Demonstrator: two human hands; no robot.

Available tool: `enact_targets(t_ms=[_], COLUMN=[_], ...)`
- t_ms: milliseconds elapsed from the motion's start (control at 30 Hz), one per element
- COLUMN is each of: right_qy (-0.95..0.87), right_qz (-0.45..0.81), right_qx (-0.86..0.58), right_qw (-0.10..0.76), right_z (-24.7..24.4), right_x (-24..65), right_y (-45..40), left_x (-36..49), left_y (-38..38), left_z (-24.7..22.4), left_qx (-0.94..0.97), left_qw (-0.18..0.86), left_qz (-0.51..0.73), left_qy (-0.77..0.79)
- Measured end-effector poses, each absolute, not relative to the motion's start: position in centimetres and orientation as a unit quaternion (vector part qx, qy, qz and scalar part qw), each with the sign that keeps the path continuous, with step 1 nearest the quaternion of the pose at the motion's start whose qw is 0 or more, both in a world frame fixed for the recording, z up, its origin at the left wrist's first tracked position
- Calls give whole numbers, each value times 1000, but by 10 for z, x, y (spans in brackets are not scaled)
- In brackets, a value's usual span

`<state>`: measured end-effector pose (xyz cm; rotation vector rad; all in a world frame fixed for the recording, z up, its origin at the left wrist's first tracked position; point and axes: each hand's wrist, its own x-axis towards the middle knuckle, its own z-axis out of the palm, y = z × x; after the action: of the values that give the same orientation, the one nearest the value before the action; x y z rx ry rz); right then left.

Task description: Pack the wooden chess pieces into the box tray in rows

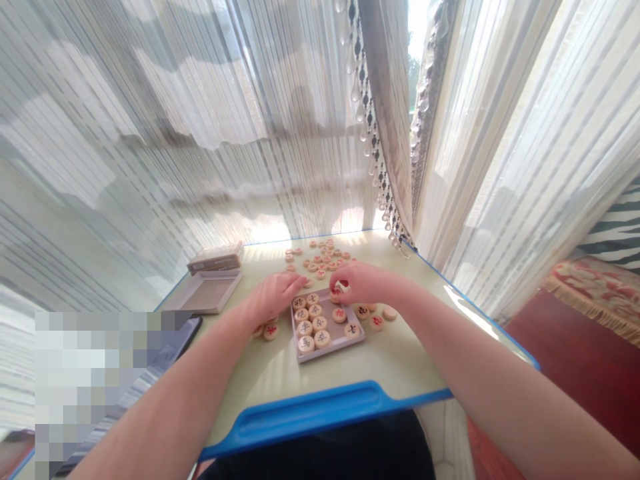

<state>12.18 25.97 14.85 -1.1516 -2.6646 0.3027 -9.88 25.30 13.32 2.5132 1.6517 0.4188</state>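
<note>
A shallow box (326, 356) stands on the table (270, 371). Along its left side lie two columns of round pieces with black characters, such as the piece (306, 344). A red-marked piece (339, 315) and a black-marked piece (352, 331) lie on the right side of the box. My right hand (356, 283) pinches a red-marked piece (336, 293) over the box's back right corner. Near the back left corner, my left hand (276, 293) rests with fingers together, its fingertips by a piece (309, 283); whether it grips that piece is unclear.
Many loose pieces (321, 274) are scattered behind the box, with others (377, 323) to its right and a few (271, 331) to its left. An empty box lid (206, 293) and a flat case (216, 258) lie at the back left. Curtains hang behind the table.
</note>
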Motion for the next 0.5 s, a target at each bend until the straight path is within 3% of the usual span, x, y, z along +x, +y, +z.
enact_targets(t_ms=[367, 500], right_qy=[-911, -916], right_qz=[115, 105], right_qx=[-371, -370], right_qw=[137, 109], right_z=[148, 149], right_x=[120, 117], right_y=[256, 252], left_x=[-99, -98], left_y=[254, 253], left_z=[132, 132], left_qx=[831, 832], left_qw=[48, 45], left_qz=[133, 138], left_qy=[538, 536])
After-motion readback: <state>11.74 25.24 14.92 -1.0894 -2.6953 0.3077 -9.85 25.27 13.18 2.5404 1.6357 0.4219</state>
